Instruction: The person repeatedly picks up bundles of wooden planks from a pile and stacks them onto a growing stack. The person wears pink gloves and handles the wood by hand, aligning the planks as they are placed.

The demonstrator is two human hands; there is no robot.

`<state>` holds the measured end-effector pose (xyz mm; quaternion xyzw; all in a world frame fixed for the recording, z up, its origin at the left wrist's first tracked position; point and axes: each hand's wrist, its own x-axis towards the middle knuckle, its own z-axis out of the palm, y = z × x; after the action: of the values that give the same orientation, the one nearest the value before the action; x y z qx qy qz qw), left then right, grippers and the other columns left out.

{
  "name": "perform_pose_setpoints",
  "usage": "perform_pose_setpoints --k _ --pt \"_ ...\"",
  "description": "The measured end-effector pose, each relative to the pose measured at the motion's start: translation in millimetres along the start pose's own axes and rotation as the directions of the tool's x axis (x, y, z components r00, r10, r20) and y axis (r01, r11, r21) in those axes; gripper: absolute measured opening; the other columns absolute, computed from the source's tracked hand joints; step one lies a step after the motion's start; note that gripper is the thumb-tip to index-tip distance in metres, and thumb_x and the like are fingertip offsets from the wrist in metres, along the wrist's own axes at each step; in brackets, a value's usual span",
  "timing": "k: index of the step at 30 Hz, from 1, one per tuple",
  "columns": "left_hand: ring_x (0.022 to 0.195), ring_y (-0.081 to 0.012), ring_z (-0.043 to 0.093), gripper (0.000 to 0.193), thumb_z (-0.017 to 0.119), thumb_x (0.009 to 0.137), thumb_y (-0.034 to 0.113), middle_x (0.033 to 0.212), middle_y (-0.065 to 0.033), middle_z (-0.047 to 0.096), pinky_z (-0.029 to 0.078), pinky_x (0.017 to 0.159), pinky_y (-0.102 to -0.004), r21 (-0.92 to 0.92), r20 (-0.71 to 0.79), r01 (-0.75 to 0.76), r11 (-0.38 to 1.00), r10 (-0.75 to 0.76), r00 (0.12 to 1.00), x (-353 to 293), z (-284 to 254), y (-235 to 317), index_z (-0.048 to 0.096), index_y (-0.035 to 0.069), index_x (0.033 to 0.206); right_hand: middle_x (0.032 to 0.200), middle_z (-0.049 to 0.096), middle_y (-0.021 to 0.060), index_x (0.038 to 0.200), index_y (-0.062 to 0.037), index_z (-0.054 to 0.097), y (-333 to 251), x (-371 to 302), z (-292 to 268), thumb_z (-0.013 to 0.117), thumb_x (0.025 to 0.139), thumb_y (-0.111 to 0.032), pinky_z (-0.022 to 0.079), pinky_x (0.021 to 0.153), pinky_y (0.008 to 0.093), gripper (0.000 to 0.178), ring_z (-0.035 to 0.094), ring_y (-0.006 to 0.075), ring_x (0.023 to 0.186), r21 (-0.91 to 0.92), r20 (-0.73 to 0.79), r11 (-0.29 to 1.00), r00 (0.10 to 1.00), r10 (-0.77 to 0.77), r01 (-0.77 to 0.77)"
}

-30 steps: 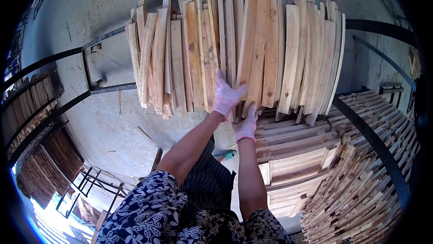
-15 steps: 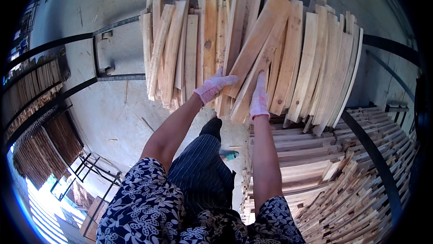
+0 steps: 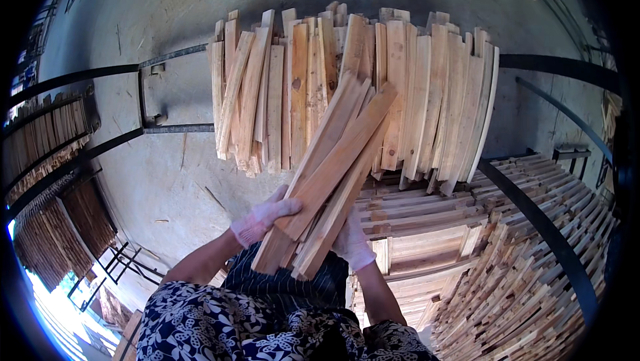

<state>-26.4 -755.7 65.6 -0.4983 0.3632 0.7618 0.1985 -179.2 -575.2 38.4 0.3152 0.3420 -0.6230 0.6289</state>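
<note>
A loose bundle of several wooden boards (image 3: 340,154) is held between my two gloved hands, close to my body, its far ends slanting up to the right over the stack. My left hand (image 3: 265,214) grips the bundle's left side near its close end, thumb lying over the top board. On the other side my right hand (image 3: 353,240) is closed against the boards, its fingers partly hidden behind them. Beyond lies a wide row of stacked wooden boards (image 3: 407,101), side by side, resting across a dark metal frame.
Dark metal rails (image 3: 177,129) run out to the left of the row. A large stack of sawn boards (image 3: 527,248) fills the lower right, crossed by a black bar (image 3: 543,228). More piled wood (image 3: 50,124) stands at the far left, above dark brown slats (image 3: 57,228).
Both hands have drawn back toward my body, lifting the bundle of boards off the row. A dip now shows in the row where they lay.
</note>
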Motion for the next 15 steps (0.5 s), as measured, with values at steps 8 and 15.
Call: perform_pose_setpoints --k 8,15 --pt "0.123 -0.0254 0.058 0.094 0.079 0.085 0.030 0.138 -0.0189 0.054 0.053 0.100 -0.0361 0.204 -0.073 0.012 0.979 0.003 0.997 15.2 35.6 -39.6 0.022 0.001 0.155 0.141 0.060 0.0089 0.146 -0.0096 0.052 10.9 39.8 -45.1 0.066 0.095 -0.052 0.048 0.110 0.0393 0.068 0.059 0.0250 0.127 0.079 -0.203 0.992 0.976 -0.077 0.095" --pt "0.117 -0.0245 0.059 0.091 0.083 0.081 0.030 0.134 -0.0162 0.055 0.051 0.100 -0.0381 0.337 0.054 -0.168 0.926 0.160 0.986 -52.6 99.1 -28.6 0.029 0.002 0.148 0.134 0.062 0.0089 0.145 -0.0091 0.052 29.1 -23.6 -71.9 0.065 0.096 -0.049 0.052 0.100 0.0368 0.064 0.063 0.0203 0.117 0.094 -0.123 0.929 0.931 -0.345 0.357"
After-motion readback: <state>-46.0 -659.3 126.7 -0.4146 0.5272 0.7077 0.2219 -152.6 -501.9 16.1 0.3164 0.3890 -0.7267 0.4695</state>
